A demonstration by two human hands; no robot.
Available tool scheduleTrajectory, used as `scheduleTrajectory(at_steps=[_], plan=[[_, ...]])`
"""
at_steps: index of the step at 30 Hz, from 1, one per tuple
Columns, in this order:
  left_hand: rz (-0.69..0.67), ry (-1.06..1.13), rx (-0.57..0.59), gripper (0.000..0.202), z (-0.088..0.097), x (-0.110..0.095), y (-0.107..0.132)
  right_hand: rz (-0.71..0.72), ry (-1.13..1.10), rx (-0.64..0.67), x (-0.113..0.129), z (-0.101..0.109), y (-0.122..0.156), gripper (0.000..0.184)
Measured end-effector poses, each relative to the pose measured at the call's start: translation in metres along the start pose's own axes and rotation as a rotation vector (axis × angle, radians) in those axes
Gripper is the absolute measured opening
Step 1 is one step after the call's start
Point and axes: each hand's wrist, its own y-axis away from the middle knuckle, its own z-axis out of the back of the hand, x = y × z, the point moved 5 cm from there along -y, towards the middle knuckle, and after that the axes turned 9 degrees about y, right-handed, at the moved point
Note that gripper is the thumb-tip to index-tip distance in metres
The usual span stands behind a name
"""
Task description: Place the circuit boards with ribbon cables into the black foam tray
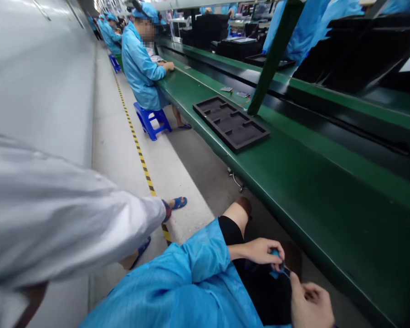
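Note:
Over my lap, my left hand [263, 252] is closed around a small blue object [275, 274], most of it hidden by the fingers. Its kind is too small to make out. From it a thin pale strand [287, 272] runs to my right hand [310, 301]. The thumb and finger of that hand are pinched at the strand's end, with the other fingers curled. Both hands are below the edge of the green bench [328, 200], apart from it.
A black compartment tray [231, 123] lies on the bench beside a green post [276, 54]. Small flat parts [243, 94] rest behind it. A co-worker in blue [141, 68] sits farther along on a blue stool [152, 120]. Close on my left is another person's grey sleeve [71, 218].

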Motion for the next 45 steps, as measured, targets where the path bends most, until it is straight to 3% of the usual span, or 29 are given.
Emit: scheduleTrajectory(at_steps=[5, 7, 11, 13, 16, 18, 19, 23, 25, 30, 33, 38, 42, 45], plan=[[-0.315, -0.188, -0.086, 0.017, -0.032, -0.032, 0.015, 0.07, -0.223, 0.077, 0.008, 0.005, 0.022, 0.076], [-0.342, -0.157, -0.117, 0.018, -0.043, -0.035, 0.013, 0.14, -0.286, 0.023, 0.013, 0.005, 0.024, 0.072], [-0.157, 0.273, -0.226, 0.032, -0.047, -0.021, -0.001, 0.41, -0.274, -0.261, 0.016, 0.009, 0.043, 0.04], [-0.035, 0.455, -0.218, 0.035, -0.05, -0.014, -0.004, 0.417, -0.271, -0.376, 0.002, 0.006, 0.059, 0.034], [0.085, 0.591, -0.152, 0.026, -0.062, -0.006, 0.0, 0.306, -0.284, -0.202, -0.02, -0.013, 0.071, 0.039], [0.127, 0.617, -0.067, 0.033, -0.073, -0.001, 0.006, 0.153, -0.346, -0.086, -0.031, -0.021, 0.068, 0.05], [0.117, 0.599, -0.029, 0.038, -0.078, 0.001, 0.009, 0.083, -0.397, -0.092, -0.033, -0.02, 0.065, 0.055], [-0.123, 0.307, 0.003, 0.036, -0.087, -0.005, 0.017, -0.008, -0.619, -0.329, -0.018, 0.0, 0.045, 0.058], [-0.242, 0.082, -0.018, 0.029, -0.087, -0.016, 0.021, -0.036, -0.701, -0.372, -0.008, 0.004, 0.039, 0.06], [-0.41, -0.512, -0.036, 0.016, -0.082, -0.057, 0.027, -0.122, -0.975, -0.208, -0.002, -0.01, 0.037, 0.053], [-0.383, -0.701, -0.025, 0.013, -0.077, -0.067, 0.023, -0.157, -1.117, -0.052, -0.008, -0.023, 0.033, 0.038], [-0.302, -0.969, 0.07, 0.026, -0.069, -0.057, 0.017, -0.349, -1.177, 0.141, -0.036, -0.048, 0.019, 0.029], [-0.302, -1.179, 0.182, 0.026, -0.067, -0.044, 0.019, -0.234, -1.075, 0.122, -0.051, -0.055, 0.011, 0.031], [-0.333, -1.361, 0.197, 0.02, -0.066, -0.042, 0.024, -0.231, -1.04, 0.062, -0.054, -0.053, 0.013, 0.041]])
